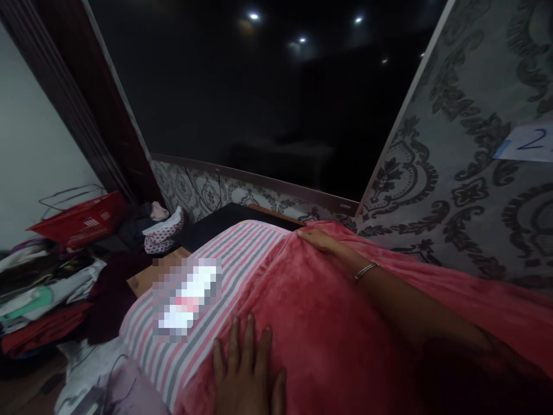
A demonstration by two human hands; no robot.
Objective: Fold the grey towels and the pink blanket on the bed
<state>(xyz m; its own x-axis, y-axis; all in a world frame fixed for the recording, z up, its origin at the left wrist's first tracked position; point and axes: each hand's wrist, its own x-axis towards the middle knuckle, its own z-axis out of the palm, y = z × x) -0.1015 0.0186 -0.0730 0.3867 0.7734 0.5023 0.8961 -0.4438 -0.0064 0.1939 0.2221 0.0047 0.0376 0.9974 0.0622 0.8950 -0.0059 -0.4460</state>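
Below the dark window, a pink fleece blanket (pixel 328 311) lies spread over a striped sheet (pixel 242 253), pressed flat by the left hand (pixel 248 374) at its near edge and the right hand (pixel 315 237) at its far edge, both hands open-palmed, grasping nothing.

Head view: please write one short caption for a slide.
Both hands, left hand and right hand, flat on a pink blanket over striped fabric.

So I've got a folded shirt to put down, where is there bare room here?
The dark tabletop between the patterned wall and the striped fabric is bare. The pink blanket is open between the left hand and right hand. Left, by the red basket, clothes crowd everything.
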